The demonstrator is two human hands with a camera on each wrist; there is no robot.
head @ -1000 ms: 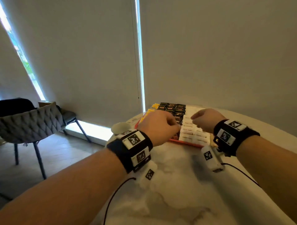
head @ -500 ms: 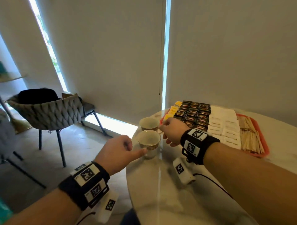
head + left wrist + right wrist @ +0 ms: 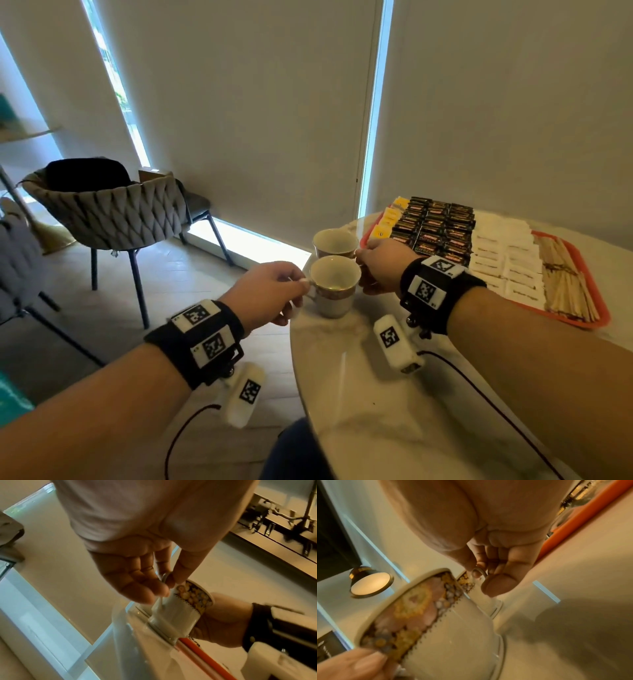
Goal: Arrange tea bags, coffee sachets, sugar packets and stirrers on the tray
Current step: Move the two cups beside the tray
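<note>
An orange tray [image 3: 582, 323] at the table's far right holds rows of yellow tea bags [image 3: 387, 222], black coffee sachets [image 3: 442, 226], white sugar packets [image 3: 503, 260] and wooden stirrers [image 3: 561, 277]. Left of it, at the table's edge, stand two flower-banded cups. My left hand [image 3: 301, 284] pinches the handle of the near cup [image 3: 334, 287] between thumb and forefinger [image 3: 181, 573]. My right hand [image 3: 363, 263] has its fingers [image 3: 498, 586] curled through the handle of the far cup [image 3: 334, 243]. Both cups look empty.
The round marble table [image 3: 428, 428] ends just left of the cups, with floor below. A grey quilted chair [image 3: 109, 212] stands further left by the blinds. Wrist-camera cables trail from both forearms.
Both hands left the tray and moved left to the cups. The left hand went from reaching with an outstretched finger to pinching the near cup's handle. The view swung left.
</note>
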